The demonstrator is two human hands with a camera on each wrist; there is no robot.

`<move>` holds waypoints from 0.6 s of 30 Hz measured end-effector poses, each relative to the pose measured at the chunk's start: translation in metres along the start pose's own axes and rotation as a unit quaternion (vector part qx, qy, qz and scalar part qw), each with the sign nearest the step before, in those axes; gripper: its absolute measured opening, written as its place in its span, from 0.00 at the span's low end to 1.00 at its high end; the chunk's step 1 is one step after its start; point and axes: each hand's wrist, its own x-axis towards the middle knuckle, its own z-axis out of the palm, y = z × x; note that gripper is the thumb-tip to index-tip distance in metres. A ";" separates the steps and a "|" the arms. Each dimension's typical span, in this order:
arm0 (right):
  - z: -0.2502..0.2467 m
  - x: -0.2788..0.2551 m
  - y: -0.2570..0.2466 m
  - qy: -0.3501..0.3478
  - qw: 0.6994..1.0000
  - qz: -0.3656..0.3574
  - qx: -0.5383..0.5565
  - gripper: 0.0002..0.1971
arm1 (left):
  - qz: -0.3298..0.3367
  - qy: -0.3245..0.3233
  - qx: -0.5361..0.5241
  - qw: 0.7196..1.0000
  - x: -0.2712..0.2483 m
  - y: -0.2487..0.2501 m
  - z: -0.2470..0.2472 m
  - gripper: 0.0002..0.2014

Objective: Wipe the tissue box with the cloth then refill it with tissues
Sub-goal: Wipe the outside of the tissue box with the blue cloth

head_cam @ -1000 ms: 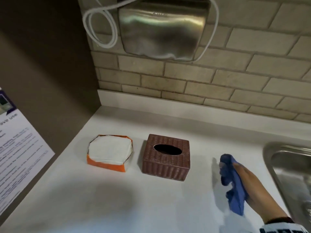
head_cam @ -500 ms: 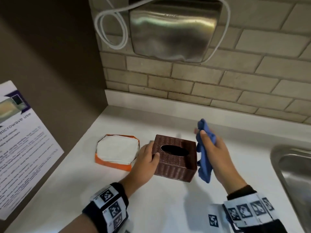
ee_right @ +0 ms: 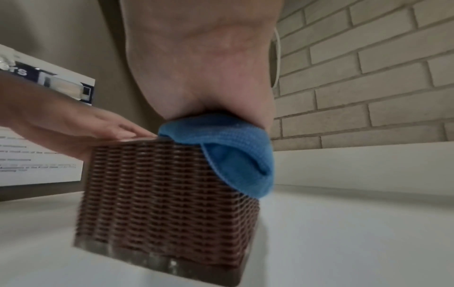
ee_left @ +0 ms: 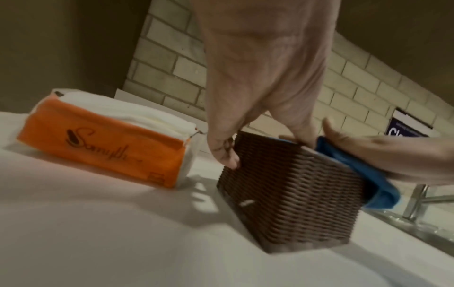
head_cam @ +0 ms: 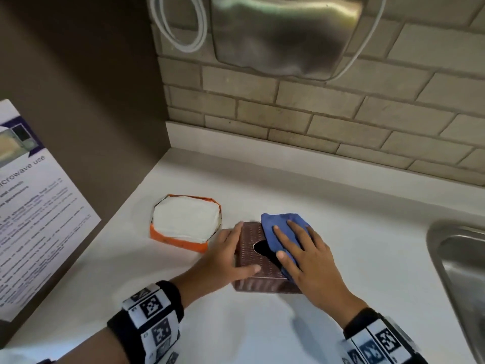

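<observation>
A brown woven tissue box [head_cam: 249,258] [ee_left: 290,194] [ee_right: 167,184] stands on the white counter [head_cam: 262,332]. My left hand [head_cam: 235,249] [ee_left: 265,145] grips its left side, thumb on the top, fingers along the far edge. A blue cloth [head_cam: 280,232] [ee_left: 363,169] [ee_right: 233,147] lies over the box's top right and partly covers the oval slot. My right hand [head_cam: 291,243] [ee_right: 209,77] presses flat on the cloth with straight fingers. Left of the box sits an orange tissue pack [head_cam: 185,224] [ee_left: 105,141], open on top, with white tissues showing.
A steel sink [head_cam: 459,258] is set into the counter at the right, its tap [ee_left: 417,200] behind it. A metal hand dryer [head_cam: 286,35] and a looped white cable [head_cam: 183,24] hang on the brick wall. A printed notice [head_cam: 31,206] covers the left wall.
My right hand carried the cloth from the box's right side onto its top and flattened on it. My left hand came in and keeps hold of the box's left side.
</observation>
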 end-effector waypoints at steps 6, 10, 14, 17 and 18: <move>-0.002 -0.007 -0.006 0.031 1.000 0.000 -0.001 0.27 | -0.009 -0.117 -0.077 0.990 -0.003 0.004 0.000 0.70; 0.006 -0.012 -0.029 0.042 0.998 -0.011 -0.037 0.26 | 0.005 -0.131 -0.090 0.987 -0.005 -0.002 0.008 0.74; 0.003 -0.007 -0.012 0.081 0.997 -0.007 0.015 0.22 | 0.016 -0.100 -0.142 0.985 -0.004 -0.006 0.010 0.63; 0.005 -0.007 0.001 0.140 0.985 0.040 0.091 0.19 | 0.006 -0.095 -0.142 0.985 -0.004 -0.012 0.012 0.65; 0.006 -0.009 -0.001 0.151 0.986 0.015 0.068 0.19 | 0.007 -0.091 -0.144 0.985 -0.004 -0.013 0.013 0.65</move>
